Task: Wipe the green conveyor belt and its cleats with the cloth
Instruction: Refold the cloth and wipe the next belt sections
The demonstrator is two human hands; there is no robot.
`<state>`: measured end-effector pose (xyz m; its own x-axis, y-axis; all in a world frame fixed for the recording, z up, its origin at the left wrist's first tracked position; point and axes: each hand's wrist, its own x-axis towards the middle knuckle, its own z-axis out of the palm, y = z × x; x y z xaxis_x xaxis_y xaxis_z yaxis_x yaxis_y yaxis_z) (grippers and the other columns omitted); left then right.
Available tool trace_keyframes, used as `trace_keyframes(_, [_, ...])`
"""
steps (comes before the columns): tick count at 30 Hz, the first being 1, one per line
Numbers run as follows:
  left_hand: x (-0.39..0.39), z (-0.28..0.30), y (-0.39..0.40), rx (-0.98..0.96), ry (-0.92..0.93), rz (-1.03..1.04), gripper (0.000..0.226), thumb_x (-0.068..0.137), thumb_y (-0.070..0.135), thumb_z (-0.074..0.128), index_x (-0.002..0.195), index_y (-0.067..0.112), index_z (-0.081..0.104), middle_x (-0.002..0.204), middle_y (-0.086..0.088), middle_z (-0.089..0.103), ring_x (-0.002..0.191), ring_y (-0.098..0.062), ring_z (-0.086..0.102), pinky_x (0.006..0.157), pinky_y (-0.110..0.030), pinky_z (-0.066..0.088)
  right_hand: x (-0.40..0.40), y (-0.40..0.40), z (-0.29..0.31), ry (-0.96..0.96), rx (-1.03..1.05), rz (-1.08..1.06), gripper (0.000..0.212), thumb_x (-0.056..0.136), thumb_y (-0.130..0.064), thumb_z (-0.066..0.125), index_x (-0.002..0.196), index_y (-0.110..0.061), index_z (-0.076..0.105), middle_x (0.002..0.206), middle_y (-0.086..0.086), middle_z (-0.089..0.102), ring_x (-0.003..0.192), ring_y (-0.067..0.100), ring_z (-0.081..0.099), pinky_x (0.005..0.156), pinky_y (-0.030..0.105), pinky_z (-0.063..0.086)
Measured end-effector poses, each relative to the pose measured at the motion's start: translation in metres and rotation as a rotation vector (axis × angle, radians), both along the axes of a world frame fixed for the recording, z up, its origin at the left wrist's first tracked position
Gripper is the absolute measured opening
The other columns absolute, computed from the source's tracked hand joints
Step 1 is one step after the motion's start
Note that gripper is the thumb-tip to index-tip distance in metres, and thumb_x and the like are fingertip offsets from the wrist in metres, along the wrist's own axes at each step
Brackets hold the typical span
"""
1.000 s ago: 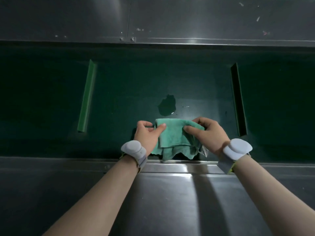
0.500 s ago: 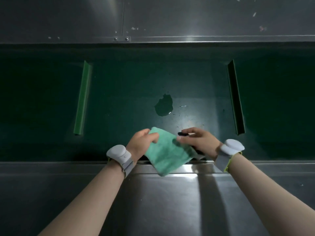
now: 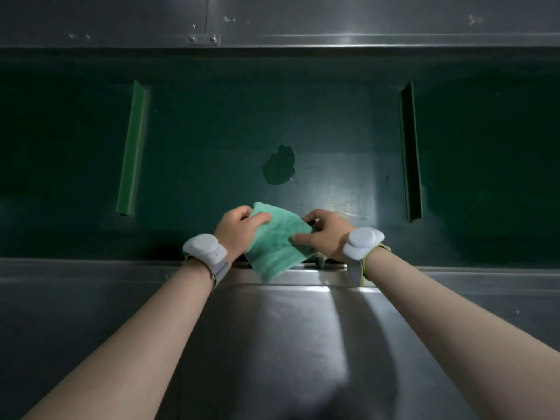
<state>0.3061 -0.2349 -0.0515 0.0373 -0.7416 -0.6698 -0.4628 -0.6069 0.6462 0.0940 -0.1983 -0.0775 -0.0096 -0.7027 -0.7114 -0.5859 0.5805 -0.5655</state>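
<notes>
A dark green conveyor belt (image 3: 212, 153) runs left to right between steel walls. Two upright cleats cross it, one lighter green at the left (image 3: 132, 150) and one darker at the right (image 3: 410, 153). A small wet puddle (image 3: 279, 165) lies mid-belt. Both hands hold a folded light-green cloth (image 3: 277, 247) over the belt's near edge. My left hand (image 3: 238, 230) grips its left side. On the right side, my right hand (image 3: 325, 233) pinches it with thumb and fingers. A lower corner of the cloth hangs over the steel rim.
A steel ledge (image 3: 121, 298) slopes toward me in front of the belt. A steel back wall (image 3: 333, 19) with a small screwed bracket (image 3: 202, 39) rises behind it. Grey bands sit on both wrists.
The cloth went from a crumpled bundle to a flatter folded square, turned diagonally. Both hands stayed near the belt's front edge, and my right hand closed in on the cloth's right side.
</notes>
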Motion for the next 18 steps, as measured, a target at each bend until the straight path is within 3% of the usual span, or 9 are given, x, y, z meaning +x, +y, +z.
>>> trace_keyframes(3, [-0.002,0.009,0.002,0.046,0.098,0.015,0.038,0.074,0.038,0.078,0.082,0.003,0.066,0.076,-0.005,0.067,0.072,-0.020,0.060,0.072,-0.036,0.043,0.000,0.002,-0.003,-0.040,0.054,-0.023,0.067,0.050,-0.067,0.089,0.103,-0.032,0.065,0.083,-0.009,0.075,0.072,0.013,0.074,0.065,0.030,0.061])
trace_keyframes(6, [-0.002,0.015,0.008,0.041,0.140,-0.023,0.045,0.071,0.038,0.084,0.089,0.002,0.064,0.081,-0.005,0.067,0.074,-0.019,0.060,0.074,-0.035,0.044,-0.009,0.003,-0.005,-0.028,0.112,0.097,0.044,0.059,-0.045,0.092,0.092,-0.027,0.069,0.077,-0.006,0.077,0.073,0.021,0.076,0.069,0.039,0.064])
trace_keyframes(8, [0.000,0.019,0.009,0.026,0.172,-0.002,0.042,0.071,0.033,0.086,0.095,0.004,0.066,0.087,-0.007,0.070,0.079,-0.022,0.063,0.078,-0.038,0.048,-0.016,0.003,-0.004,-0.045,0.130,0.103,0.033,0.063,-0.034,0.091,0.087,-0.021,0.073,0.073,-0.004,0.077,0.067,0.020,0.075,0.060,0.036,0.063])
trace_keyframes(10, [0.004,0.026,0.007,0.043,0.233,0.066,0.034,0.074,0.025,0.085,0.098,0.007,0.068,0.095,-0.008,0.075,0.084,-0.025,0.069,0.081,-0.040,0.053,-0.025,0.002,0.002,-0.139,0.124,-0.012,0.036,0.058,-0.034,0.088,0.086,-0.016,0.074,0.069,-0.001,0.075,0.056,0.017,0.067,0.047,0.030,0.054])
trace_keyframes(13, [0.006,0.035,0.006,0.130,0.368,0.217,0.031,0.076,0.018,0.081,0.103,0.014,0.067,0.100,-0.013,0.076,0.088,-0.027,0.074,0.073,-0.039,0.061,-0.039,0.000,0.011,-0.442,0.142,-0.327,0.049,0.058,-0.032,0.087,0.099,-0.008,0.075,0.086,0.010,0.074,0.074,0.024,0.063,0.065,0.036,0.046])
trace_keyframes(15, [0.000,0.038,0.008,0.211,0.469,0.305,0.040,0.079,0.014,0.076,0.116,0.002,0.066,0.111,-0.021,0.074,0.100,-0.035,0.073,0.086,-0.048,0.061,-0.045,-0.001,0.020,-0.711,0.184,-0.536,0.049,0.071,-0.027,0.087,0.113,-0.005,0.074,0.107,0.013,0.077,0.091,0.029,0.072,0.079,0.037,0.056])
trace_keyframes(18, [-0.017,0.037,0.013,0.316,0.524,0.372,0.048,0.088,0.011,0.068,0.130,-0.010,0.061,0.128,-0.027,0.067,0.118,-0.042,0.067,0.107,-0.056,0.050,-0.044,0.005,0.032,-0.843,0.232,-0.736,0.041,0.086,-0.023,0.081,0.121,-0.003,0.071,0.115,0.016,0.075,0.101,0.029,0.074,0.083,0.036,0.061])
